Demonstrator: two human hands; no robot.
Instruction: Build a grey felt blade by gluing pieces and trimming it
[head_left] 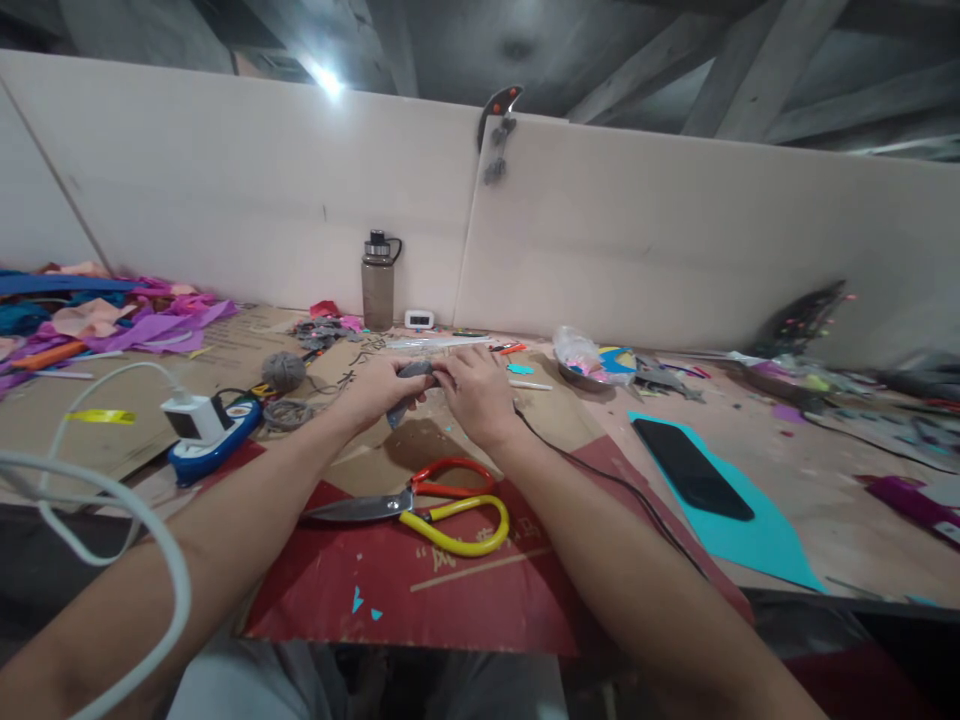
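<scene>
My left hand point(375, 390) is closed around a small grey piece point(415, 370) that looks like cloth or felt, with a bluish end showing below the fingers. My right hand point(476, 392) pinches the same piece from the other side, its fingertips meeting my left thumb. Both hands are above brown cardboard. Nearer to me, a pair of scissors point(401, 505) with one red and one yellow handle lies on a red printed board point(315, 590). Small turquoise scraps point(358, 600) are scattered on that board.
A blue power strip point(214, 455) with a white charger and cable sits at left, beside a grey yarn ball point(283, 371). Behind stands a water bottle point(378, 285). To the right are a bowl point(585, 378) and a black phone point(691, 468) on turquoise sheet. Coloured scraps point(97, 315) pile far left.
</scene>
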